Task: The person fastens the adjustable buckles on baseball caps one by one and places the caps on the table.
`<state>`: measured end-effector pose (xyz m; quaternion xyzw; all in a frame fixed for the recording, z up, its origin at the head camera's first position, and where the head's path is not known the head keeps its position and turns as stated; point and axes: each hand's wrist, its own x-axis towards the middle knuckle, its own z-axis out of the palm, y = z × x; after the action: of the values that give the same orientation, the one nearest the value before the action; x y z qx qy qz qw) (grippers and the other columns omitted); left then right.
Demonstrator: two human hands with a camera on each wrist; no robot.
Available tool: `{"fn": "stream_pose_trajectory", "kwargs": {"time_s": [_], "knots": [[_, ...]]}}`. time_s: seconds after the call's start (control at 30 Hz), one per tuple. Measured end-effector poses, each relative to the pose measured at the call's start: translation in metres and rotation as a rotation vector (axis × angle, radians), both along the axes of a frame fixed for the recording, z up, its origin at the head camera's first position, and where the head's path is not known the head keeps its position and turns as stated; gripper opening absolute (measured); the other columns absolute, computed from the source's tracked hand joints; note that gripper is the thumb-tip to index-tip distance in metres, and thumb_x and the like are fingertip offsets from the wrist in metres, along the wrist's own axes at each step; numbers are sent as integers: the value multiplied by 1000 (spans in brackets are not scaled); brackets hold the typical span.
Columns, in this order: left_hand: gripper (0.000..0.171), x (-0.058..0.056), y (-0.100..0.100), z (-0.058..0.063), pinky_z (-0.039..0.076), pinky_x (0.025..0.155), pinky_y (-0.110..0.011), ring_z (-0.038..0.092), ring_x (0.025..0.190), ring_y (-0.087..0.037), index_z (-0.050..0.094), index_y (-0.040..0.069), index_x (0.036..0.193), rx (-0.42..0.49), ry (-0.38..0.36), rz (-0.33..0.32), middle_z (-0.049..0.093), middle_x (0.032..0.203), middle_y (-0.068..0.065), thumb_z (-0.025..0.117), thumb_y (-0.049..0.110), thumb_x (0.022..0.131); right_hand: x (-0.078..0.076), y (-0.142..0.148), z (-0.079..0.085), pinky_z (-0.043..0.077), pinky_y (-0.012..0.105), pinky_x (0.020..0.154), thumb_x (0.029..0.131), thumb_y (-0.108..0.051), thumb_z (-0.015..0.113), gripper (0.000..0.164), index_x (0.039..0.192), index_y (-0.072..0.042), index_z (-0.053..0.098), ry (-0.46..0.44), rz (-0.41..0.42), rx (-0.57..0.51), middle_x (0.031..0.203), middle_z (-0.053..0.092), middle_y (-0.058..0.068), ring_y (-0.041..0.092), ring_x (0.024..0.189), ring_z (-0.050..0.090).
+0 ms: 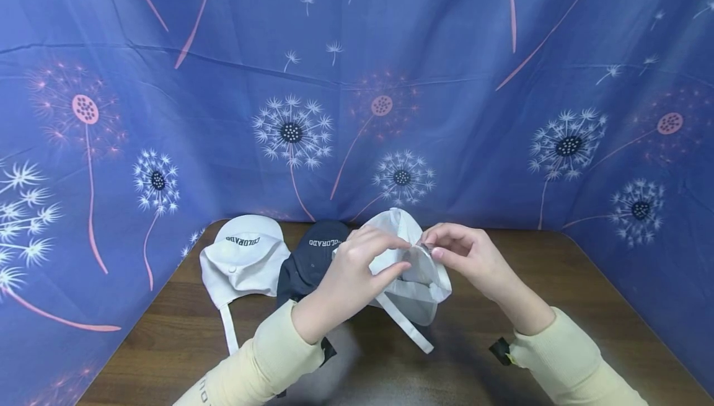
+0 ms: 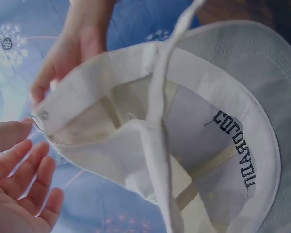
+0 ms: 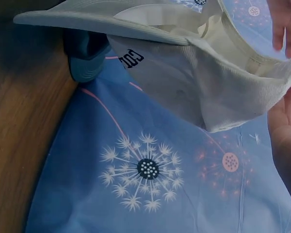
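A white baseball cap (image 1: 421,297) is held up off the table, its inside facing me and its grey brim underside showing in the left wrist view. Dark COLORADO lettering (image 2: 236,145) shows through the crown. One long white strap (image 1: 404,324) dangles from it. My right hand (image 1: 471,258) pinches the cap's back edge beside a small metal buckle (image 2: 42,116). On the other side of that edge, my left hand (image 1: 354,263) has thumb and forefinger apart, one fingertip right at the buckle and the remaining fingers loosely spread.
Another white cap (image 1: 214,269) lies at the left of the brown table (image 1: 535,269), its strap hanging toward me. Between the white caps sits a dark navy cap (image 1: 312,257), partly hidden by my left hand. Blue dandelion-print cloth (image 1: 457,145) hangs behind the table.
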<state>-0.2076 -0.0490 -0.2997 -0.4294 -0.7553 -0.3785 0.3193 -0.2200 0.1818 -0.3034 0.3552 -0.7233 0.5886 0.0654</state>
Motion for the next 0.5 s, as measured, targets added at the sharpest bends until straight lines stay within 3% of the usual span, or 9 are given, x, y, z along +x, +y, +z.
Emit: {"fn": "stream_pose_trajectory", "kwargs": {"time_s": [0.23,0.5], "knots": [[19,21,-12,-7,48,79,-15,61,87,-6,71,9,95,-39,-88,40,69,90,3,77,14,79,-2,1,-1,54,24,72,88,6,57,24,98,-14,66,-36,-27,-1,102,65,-3,10,90,64],[11,34,-27,-32,50,65,-17,60,72,-2,71,11,83,-12,-212,81,66,76,6,79,15,76,-2,1,-1,53,23,74,88,6,58,22,98,-11,67,-24,-63,-13,103,66,-2,10,92,63]]}}
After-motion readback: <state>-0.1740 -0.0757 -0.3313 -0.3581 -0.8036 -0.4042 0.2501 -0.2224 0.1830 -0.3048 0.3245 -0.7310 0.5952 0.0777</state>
